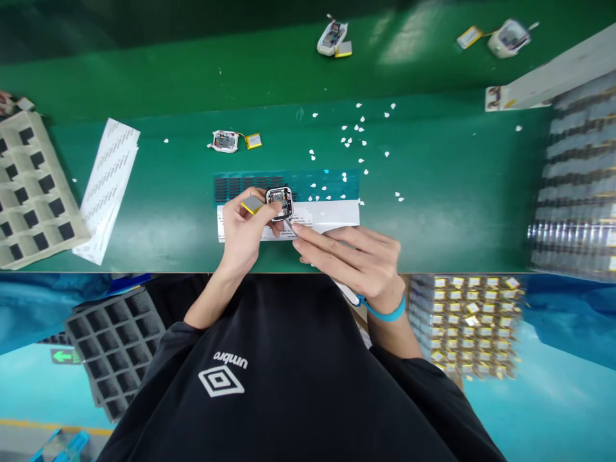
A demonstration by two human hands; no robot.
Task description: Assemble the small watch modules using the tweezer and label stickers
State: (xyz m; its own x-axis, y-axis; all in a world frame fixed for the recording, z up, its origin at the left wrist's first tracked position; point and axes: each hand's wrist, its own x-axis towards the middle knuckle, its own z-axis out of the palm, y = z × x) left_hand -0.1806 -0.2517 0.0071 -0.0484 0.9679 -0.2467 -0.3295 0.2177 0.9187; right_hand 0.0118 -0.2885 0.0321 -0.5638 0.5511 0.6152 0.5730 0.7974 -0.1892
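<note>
My left hand (243,234) grips a small smartwatch case (280,204) with its circuit board exposed, the thumb pressed on its inside. A silver pouch battery with yellow edges (251,205) rests against that hand's fingers. My right hand (356,256) pinches slim metal tweezers (291,228), their tip at the lower edge of the case. Much of the tweezers is hidden by the fingers. Beneath both hands lie a white printed sheet (332,215) and a strip of dark adhesive pieces (248,187).
Another open case (224,141) with its battery sits farther back, and more lie on the raised back ledge. Small white stickers (362,143) dot the green bench. At left stand a pale compartment tray (45,192) and white strips (108,192); at right, stacked clear trays (577,186).
</note>
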